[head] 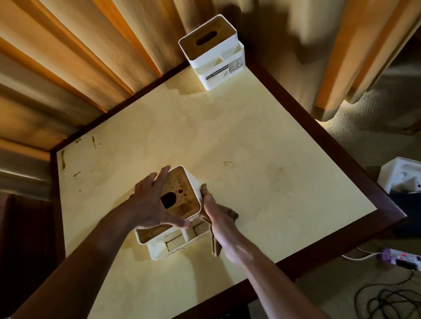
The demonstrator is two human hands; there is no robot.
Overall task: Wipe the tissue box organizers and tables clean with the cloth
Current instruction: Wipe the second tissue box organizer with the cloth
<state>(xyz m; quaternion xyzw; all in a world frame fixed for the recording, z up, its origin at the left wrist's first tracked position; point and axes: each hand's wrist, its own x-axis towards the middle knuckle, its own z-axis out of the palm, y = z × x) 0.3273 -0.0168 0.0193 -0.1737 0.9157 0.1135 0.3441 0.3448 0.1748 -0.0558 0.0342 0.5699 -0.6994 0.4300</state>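
Note:
A white tissue box organizer (183, 197) with a stained wooden lid stands near the front of the cream table (253, 161). My left hand (151, 205) grips its lid from the left, thumb on the near edge. My right hand (216, 211) presses a brown cloth (226, 213) against the organizer's right side, and part of the cloth hangs under my wrist. A second, cleaner organizer (212, 52) stands at the table's far corner. Brown stains mark the table's left part.
The table has a dark wooden rim (327, 141). Curtains (63, 54) hang behind it. On the carpet at the right lie a white box (408, 179), a power strip (409, 260) and coiled black cable (391, 310).

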